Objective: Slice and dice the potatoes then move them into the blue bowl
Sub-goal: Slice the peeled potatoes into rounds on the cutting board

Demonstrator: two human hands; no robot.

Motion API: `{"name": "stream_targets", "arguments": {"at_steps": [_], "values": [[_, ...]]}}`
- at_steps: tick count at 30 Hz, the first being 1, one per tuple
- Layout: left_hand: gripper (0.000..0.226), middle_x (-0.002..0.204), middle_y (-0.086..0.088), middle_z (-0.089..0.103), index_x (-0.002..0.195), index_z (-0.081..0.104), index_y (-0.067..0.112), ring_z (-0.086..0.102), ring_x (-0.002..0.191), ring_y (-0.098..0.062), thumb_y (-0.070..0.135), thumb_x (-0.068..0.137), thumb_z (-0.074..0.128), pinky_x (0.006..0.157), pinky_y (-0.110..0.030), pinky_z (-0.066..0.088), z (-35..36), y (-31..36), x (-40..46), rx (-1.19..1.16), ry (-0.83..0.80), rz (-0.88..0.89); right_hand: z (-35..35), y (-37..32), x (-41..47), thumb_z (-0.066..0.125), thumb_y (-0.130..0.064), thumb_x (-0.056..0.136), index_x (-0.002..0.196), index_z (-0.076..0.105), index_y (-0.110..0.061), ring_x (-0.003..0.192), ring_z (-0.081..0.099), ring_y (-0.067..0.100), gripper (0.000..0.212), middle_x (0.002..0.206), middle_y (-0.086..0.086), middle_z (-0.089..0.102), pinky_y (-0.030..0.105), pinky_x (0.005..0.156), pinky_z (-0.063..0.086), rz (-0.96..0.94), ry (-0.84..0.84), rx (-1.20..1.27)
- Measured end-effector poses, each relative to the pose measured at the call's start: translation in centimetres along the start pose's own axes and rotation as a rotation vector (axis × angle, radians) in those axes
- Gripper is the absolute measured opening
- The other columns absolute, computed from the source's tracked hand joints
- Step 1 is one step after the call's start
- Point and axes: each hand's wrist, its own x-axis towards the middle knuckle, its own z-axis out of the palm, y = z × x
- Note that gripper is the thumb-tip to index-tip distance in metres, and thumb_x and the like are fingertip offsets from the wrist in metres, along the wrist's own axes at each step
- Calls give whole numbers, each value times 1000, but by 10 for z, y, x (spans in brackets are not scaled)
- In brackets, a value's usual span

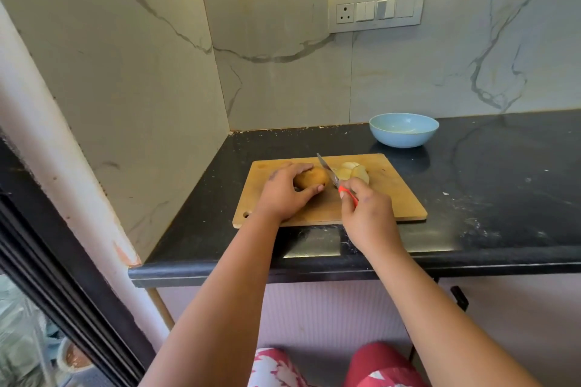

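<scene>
Stood at a black stone countertop (490, 185) set in a corner of white marbled wall. Worked over a wooden cutting board (393, 198) lying on it. Cupped a whole brown unpeeled potato (312, 177) with the left hand (284, 195), fingers curled over its far side and thumb pressed against its near side, the potato resting on the left half of the board. Gripped the red handle of a knife (331, 174) in the right hand (366, 214), fingers wrapped tight around it, blade angled up and away to the left, between the whole potato and the cut one. Left a pale sliced potato (353, 171) just right of the blade, on the board, slices leaning together. Kept the blue bowl (404, 130) beyond the board's far right corner, near the wall, apart from the board. Faced a white switch panel (376, 9) with a socket, mounted on the wall above.
</scene>
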Motion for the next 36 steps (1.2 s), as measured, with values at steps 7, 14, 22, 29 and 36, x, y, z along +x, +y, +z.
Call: {"name": "stream_targets", "arguments": {"at_steps": [7,14,22,29,36], "values": [[57,130,8,61,130,59,30,51,122,-17,49,79,76,106,-37,41,-3,1,2,-25,18,-59,6,-14,18,47,-16,99,115,64,-12,73,57,17,24,91,7,67,23,60,42,36,-99,-97],[57,127,8,62,129,61,30,50,120,-15,46,77,79,103,-31,40,-6,0,0,-70,5,-57,4,-27,20,47,-14,98,108,62,-15,69,57,16,18,83,4,61,27,58,50,121,-169,-197],[59,128,7,61,131,59,30,50,121,-16,47,78,78,104,-34,42,-6,-2,3,-106,6,-70,8,-35,31,47,-10,97,112,61,-16,75,56,18,21,87,2,58,29,63,51,170,-228,-285],[61,128,7,60,131,59,30,47,123,-16,47,77,79,102,-32,40,-7,-3,1,-116,9,-89,2,-32,22,53,-5,92,113,62,-16,81,57,21,25,98,6,59,25,59,42,288,-395,-357],[54,124,12,61,128,60,31,53,116,-13,49,79,75,101,-37,46,-4,-5,-3,-104,27,-74,-11,-11,5,52,-13,96,100,61,-16,62,53,10,11,82,4,62,19,47,37,156,-117,-93]]}}
